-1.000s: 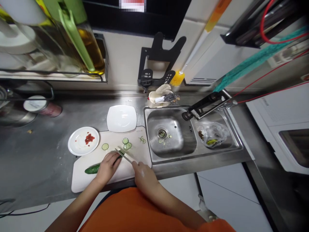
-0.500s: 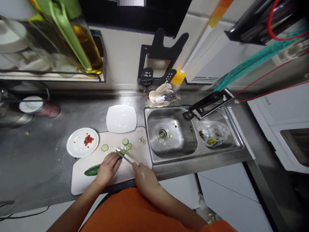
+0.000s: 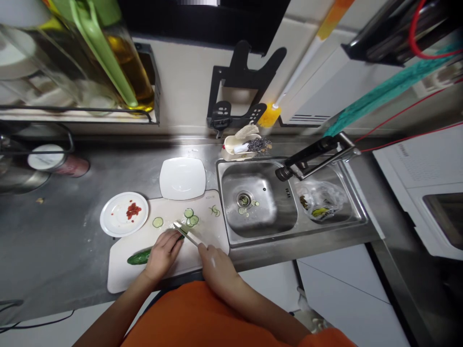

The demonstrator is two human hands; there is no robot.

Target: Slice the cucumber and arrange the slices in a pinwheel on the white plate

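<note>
On a white cutting board (image 3: 119, 270) lies a dark green cucumber (image 3: 139, 257), its middle covered by my left hand (image 3: 164, 251), whose fingers are closed over it near the cut end. My right hand (image 3: 216, 262) grips the handle of a knife (image 3: 187, 234). The blade rests at the cucumber's right end, just beside my left fingertips. Round cucumber slices (image 3: 188, 213) lie beyond the blade, with a single slice (image 3: 157, 222) farther left. Thin green peelings (image 3: 214, 210) sit near the board's right edge.
A white plate with chopped red pieces (image 3: 112, 217) overlaps the board's left corner. A bare white square plate (image 3: 183, 178) stands behind the board. To the right is a steel sink (image 3: 260, 226) with slices by the drain, a faucet (image 3: 307, 156) and a plastic bag (image 3: 325, 197).
The whole view has shifted very slightly. Both hands, the knife and the cucumber keep nearly the same places on the board.
</note>
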